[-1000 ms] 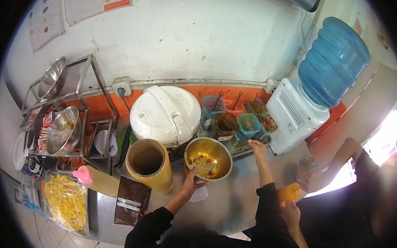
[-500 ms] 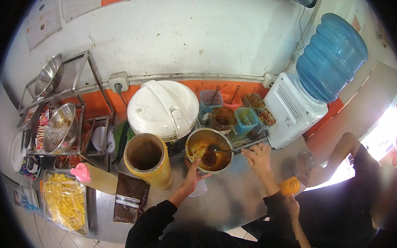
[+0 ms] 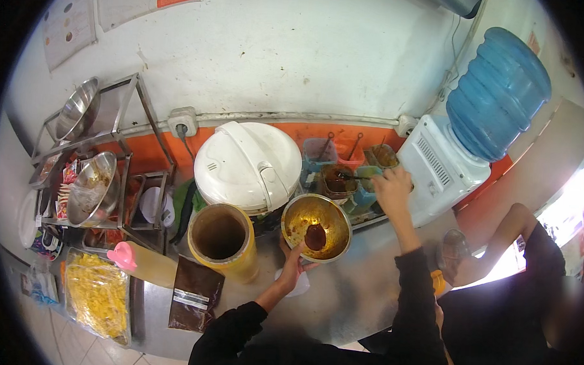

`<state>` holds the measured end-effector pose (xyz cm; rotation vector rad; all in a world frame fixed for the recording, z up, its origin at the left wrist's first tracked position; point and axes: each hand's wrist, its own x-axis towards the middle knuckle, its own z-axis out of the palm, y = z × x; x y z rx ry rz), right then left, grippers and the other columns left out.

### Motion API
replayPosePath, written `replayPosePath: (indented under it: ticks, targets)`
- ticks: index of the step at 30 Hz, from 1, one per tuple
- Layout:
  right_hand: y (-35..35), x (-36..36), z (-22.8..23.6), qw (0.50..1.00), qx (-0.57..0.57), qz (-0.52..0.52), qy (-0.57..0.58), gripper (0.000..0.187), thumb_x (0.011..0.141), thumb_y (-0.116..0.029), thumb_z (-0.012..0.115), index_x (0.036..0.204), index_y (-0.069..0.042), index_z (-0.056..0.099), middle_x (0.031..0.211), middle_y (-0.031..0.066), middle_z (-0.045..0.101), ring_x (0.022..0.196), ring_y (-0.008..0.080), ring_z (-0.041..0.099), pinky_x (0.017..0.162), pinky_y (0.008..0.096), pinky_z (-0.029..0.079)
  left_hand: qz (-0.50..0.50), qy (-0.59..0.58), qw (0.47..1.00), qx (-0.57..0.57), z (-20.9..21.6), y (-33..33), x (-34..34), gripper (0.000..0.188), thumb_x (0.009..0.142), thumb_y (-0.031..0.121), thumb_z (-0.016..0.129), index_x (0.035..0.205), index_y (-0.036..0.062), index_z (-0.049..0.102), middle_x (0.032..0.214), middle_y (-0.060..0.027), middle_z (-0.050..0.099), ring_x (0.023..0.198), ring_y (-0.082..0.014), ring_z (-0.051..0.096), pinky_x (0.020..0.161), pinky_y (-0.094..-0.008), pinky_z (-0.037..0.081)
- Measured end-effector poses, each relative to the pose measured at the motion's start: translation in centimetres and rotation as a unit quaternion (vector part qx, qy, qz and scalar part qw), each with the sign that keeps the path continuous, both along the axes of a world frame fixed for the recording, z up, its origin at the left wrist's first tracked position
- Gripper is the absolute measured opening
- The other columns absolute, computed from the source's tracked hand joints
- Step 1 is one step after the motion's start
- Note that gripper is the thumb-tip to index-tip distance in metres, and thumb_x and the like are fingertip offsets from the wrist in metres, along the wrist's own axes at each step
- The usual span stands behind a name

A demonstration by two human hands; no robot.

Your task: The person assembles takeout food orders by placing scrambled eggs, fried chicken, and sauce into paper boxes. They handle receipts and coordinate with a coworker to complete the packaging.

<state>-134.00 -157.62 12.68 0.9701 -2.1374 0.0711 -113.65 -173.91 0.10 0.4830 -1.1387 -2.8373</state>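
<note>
My left hand [image 3: 292, 262] grips the near left rim of a round steel mixing bowl [image 3: 332, 216], tilted slightly above the counter. Inside the bowl, a dollop of dark red sauce [image 3: 316, 238] lies on an orange-yellow smeared bottom. Out over the condiment tubs, my right hand [image 3: 392, 191] is closed around the handle of a dark spoon [image 3: 349, 177]. The spoon's head is at the mouth of a tub of dark red sauce [image 3: 333, 189] and blends into the sauce. My right hand partly covers a blue tub [image 3: 363, 196] beside it.
A white rice cooker [image 3: 244, 165] and a yellow cylinder [image 3: 241, 264] stand left of the bowl. Farther left are a pink-capped bottle [image 3: 149, 262], a brown packet [image 3: 195, 293] and a wrapped yellow food tray [image 3: 98, 295]. A water dispenser [image 3: 443, 168] and a co-worker's arm [image 3: 495, 251] are at right.
My right hand has moved the spoon from the bowl up to the dark sauce tub. A dollop of dark sauce stays in the bowl. The co-worker's orange cup is now mostly hidden.
</note>
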Motion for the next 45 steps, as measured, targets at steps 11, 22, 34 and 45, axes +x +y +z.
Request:
replayPosePath:
  ticks: [11, 22, 34, 45]
  targets:
    - [0.0, 0.2, -4.2, 0.881, -0.206, -0.182, -0.384, 0.019, 0.068, -0.032, 0.066, 0.077, -0.015, 0.069, 0.074, 0.0074, 0.063, 0.079, 0.0265, 0.053, 0.070, 0.0363, 0.041, 0.005, -0.038, 0.999, -0.012, -1.0, 0.0, 0.8, 0.060, 0.082, 0.043, 0.049, 0.128, 0.0141, 0.022, 0.124, -0.0085, 0.039, 0.111, -0.0203, 0.045, 0.082, -0.0416, 0.048]
    - [3.6, 2.6, -7.9, 0.715, -0.504, -0.057, -0.482, 0.016, 0.072, -0.019, 0.067, 0.082, -0.007, 0.067, 0.069, 0.0038, 0.060, 0.068, 0.0143, 0.053, 0.067, 0.0271, 0.040, -0.008, 0.011, 1.000, 0.012, -1.2, -0.2, -0.2, 0.061, 0.084, 0.040, 0.048, 0.130, 0.0163, 0.015, 0.130, -0.0090, 0.031, 0.116, -0.0269, 0.039, 0.087, -0.0480, 0.044]
    - [4.2, 9.7, -3.0, 0.995, 0.014, 0.082, -0.053, 0.020, 0.066, -0.013, 0.065, 0.085, -0.017, 0.065, 0.078, -0.0030, 0.053, 0.078, 0.0186, 0.042, 0.071, 0.0344, 0.033, -0.021, 0.023, 0.999, 0.021, -0.5, -0.3, -0.7, 0.064, 0.085, 0.036, 0.049, 0.131, 0.0182, 0.009, 0.131, -0.0103, 0.028, 0.118, -0.0285, 0.037, 0.088, -0.0520, 0.041]
    - [0.3, 1.8, -0.1, 1.000, -0.025, 0.002, 0.016, 0.004, 0.065, -0.016, 0.064, 0.068, -0.014, 0.066, 0.066, 0.0004, 0.052, 0.079, 0.0211, 0.045, 0.067, 0.0354, 0.033, -0.002, 0.014, 1.000, 0.019, 0.4, -0.2, -0.6, 0.068, 0.085, 0.032, 0.049, 0.130, 0.0270, -0.001, 0.133, -0.0096, 0.022, 0.120, -0.0291, 0.033, 0.087, -0.0523, 0.042]
